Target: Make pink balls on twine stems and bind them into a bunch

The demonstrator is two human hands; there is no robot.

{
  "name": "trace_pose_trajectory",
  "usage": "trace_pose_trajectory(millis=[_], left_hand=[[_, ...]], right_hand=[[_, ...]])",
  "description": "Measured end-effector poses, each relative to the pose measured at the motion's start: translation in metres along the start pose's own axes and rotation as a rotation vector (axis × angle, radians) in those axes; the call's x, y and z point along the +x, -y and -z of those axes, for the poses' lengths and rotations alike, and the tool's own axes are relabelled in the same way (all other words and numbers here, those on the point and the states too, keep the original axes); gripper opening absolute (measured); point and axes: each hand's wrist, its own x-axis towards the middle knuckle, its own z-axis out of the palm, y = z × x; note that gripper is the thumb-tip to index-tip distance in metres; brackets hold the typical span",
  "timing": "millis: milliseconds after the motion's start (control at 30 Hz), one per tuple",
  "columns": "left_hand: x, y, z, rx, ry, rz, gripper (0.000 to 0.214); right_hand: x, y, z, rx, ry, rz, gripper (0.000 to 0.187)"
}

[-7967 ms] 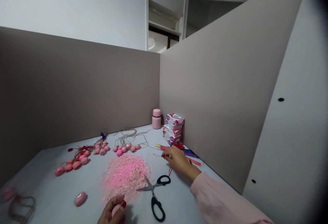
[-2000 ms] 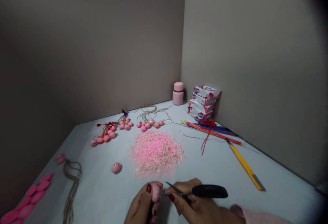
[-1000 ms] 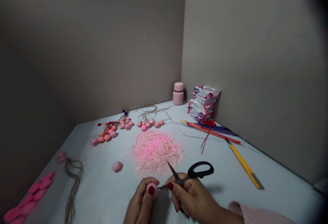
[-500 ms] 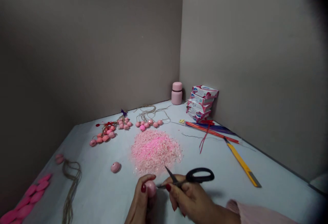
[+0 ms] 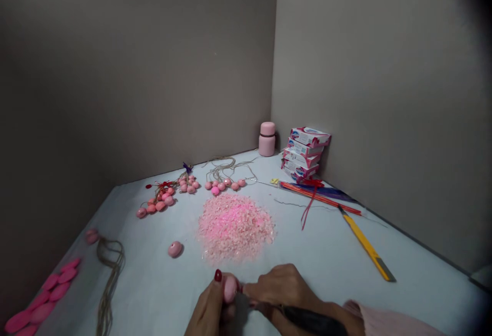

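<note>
My left hand [image 5: 207,306], at the bottom centre, is closed round a rounded pink bead [image 5: 230,289]. Close beside it, my right hand [image 5: 286,287] grips a pair of scissors [image 5: 313,320], its black handle pointing down and to the right. The blades run toward the bead, but fingers mostly hide their tips, so contact cannot be told. Just beyond both hands lies a heap of pink shavings [image 5: 234,231]. A loose pink bead [image 5: 175,249] with a hole sits to the left of the heap.
Strung pink beads [image 5: 156,205] lie at back left; bright pink oval pieces [image 5: 46,295] and tan cords [image 5: 109,285] lie nearer. At right are a yellow cutter [image 5: 365,244], orange sticks [image 5: 321,197] and stacked boxes [image 5: 305,154] near a pink bottle [image 5: 266,140]. Grey partitions [image 5: 184,69] enclose the table.
My right hand has turned over, swinging the scissors' handle from above the hand down toward the lower right. The held bead has shifted slightly down and right. The view has moved slightly.
</note>
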Motion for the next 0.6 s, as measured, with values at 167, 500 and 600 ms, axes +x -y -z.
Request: trace_pose_trajectory(millis=[167,500,600], left_hand=[[0.009,0.007,0.000,-0.304,0.153,-0.136,0.047],[0.008,-0.006,0.003,-0.398,0.171,-0.116,0.032],[0.000,-0.012,0.002,-0.285,0.051,-0.115,0.037]], right_hand=[[-0.003,-0.012,-0.009,-0.324,-0.179,0.239,0.030],[-0.002,-0.004,-0.001,-0.374,-0.180,0.259,0.021],[-0.004,-0.004,-0.002,-0.215,-0.234,0.146,0.025]])
